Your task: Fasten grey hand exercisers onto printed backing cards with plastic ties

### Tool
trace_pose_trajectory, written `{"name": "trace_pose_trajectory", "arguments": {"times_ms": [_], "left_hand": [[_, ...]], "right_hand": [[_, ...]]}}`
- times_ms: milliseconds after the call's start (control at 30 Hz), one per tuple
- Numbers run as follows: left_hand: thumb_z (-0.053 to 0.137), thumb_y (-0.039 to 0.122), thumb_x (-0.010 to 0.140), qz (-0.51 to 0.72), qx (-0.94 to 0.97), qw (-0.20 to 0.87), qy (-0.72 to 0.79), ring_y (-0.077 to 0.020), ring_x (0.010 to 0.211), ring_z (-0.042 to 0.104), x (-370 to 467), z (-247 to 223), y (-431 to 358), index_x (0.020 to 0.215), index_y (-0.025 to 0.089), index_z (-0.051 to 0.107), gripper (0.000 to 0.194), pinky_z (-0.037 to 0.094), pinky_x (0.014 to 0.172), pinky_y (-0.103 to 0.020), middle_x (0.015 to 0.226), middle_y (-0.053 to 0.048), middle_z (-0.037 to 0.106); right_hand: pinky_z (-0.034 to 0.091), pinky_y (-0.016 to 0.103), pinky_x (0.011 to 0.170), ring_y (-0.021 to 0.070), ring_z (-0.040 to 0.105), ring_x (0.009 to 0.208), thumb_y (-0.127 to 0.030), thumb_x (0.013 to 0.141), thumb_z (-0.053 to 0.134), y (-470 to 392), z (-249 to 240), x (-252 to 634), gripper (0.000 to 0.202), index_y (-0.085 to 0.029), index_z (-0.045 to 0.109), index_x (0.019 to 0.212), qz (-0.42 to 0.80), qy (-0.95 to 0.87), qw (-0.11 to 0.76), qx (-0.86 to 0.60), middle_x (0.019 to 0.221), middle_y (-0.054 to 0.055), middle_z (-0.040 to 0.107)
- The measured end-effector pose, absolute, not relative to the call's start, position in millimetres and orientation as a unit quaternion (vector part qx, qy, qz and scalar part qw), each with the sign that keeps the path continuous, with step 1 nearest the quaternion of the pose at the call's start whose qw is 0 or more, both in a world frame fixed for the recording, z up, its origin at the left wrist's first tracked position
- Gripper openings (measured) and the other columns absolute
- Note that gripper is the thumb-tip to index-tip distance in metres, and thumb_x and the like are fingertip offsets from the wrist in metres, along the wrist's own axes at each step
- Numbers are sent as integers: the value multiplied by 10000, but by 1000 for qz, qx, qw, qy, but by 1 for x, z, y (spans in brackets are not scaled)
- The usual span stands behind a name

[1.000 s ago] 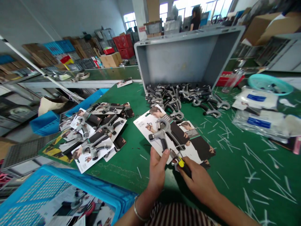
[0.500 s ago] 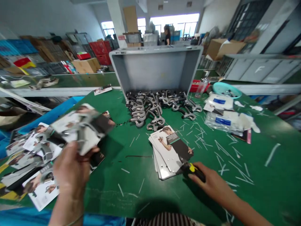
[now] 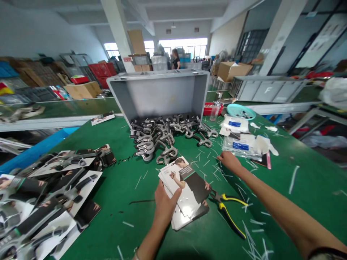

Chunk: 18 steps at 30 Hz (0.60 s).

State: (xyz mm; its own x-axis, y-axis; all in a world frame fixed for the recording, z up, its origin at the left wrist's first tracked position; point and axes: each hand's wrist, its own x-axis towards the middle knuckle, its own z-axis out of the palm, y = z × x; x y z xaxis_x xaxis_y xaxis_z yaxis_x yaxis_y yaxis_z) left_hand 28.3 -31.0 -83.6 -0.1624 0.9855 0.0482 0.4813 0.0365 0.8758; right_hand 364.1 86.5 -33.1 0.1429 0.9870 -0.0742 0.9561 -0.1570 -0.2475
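My left hand grips a stack of printed cards by its left edge, thumb on top and the other fingers out of sight. My right hand is further forward, low over thin white plastic strips. Its fingers are pressed together, but what they pinch cannot be made out. Right of the cards lie pliers with yellow-and-black handles, jaws toward the stack and handles spread. Grey and black hand grips are heaped at the mouth of a tipped grey crate. Carded hand grips are piled at the left.
Clear plastic bags with blue labels lie at the right, beside a pink-edged object. Behind them stand a turquoise plate and a glass jar. White strips litter the green table. A person is far back.
My left hand has let go of a carded hand grip at the left pile and taken hold of the card stack. My right hand has released the pliers and moved forward. The view has shifted.
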Motion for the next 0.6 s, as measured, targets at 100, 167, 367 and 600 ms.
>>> {"name": "trace_pose_trajectory", "arguments": {"times_ms": [100, 167, 367, 600], "left_hand": [[553, 469, 871, 381, 593, 275, 654, -350, 1349, 382, 23, -89, -27, 1455, 122, 349, 709, 253, 1129, -551, 1433, -200, 464], [491, 456, 918, 386, 603, 294, 634, -310, 1330, 405, 14, -92, -27, 1457, 171, 362, 623, 294, 1117, -515, 1429, -162, 476], [580, 370, 887, 397, 636, 199, 631, -348, 1313, 433, -10, -79, -30, 1433, 188, 412, 599, 349, 1075, -569, 1408, -172, 501], [498, 131, 929, 425, 839, 4, 338, -242, 1135, 582, 23, -19, -54, 1333, 224, 513, 415, 505, 917, -399, 1242, -110, 644]], "right_hand": [[544, 384, 808, 190, 648, 916, -359, 938, 596, 117, -46, 367, 273, -133, 629, 1089, 121, -615, 44, -778, 1069, 78, 657], [551, 367, 779, 167, 646, 871, -363, 934, 605, 121, -50, 370, 261, -143, 626, 1072, 121, -618, 44, -776, 1034, 51, 657], [422, 308, 653, 193, 616, 726, -192, 917, 525, 85, -14, 378, 194, -163, 608, 745, 32, -686, 136, -714, 763, 100, 642], [466, 312, 762, 192, 586, 836, -161, 889, 540, -6, 47, 302, 87, -213, 608, 900, 37, -842, 196, -501, 898, 51, 637]]}}
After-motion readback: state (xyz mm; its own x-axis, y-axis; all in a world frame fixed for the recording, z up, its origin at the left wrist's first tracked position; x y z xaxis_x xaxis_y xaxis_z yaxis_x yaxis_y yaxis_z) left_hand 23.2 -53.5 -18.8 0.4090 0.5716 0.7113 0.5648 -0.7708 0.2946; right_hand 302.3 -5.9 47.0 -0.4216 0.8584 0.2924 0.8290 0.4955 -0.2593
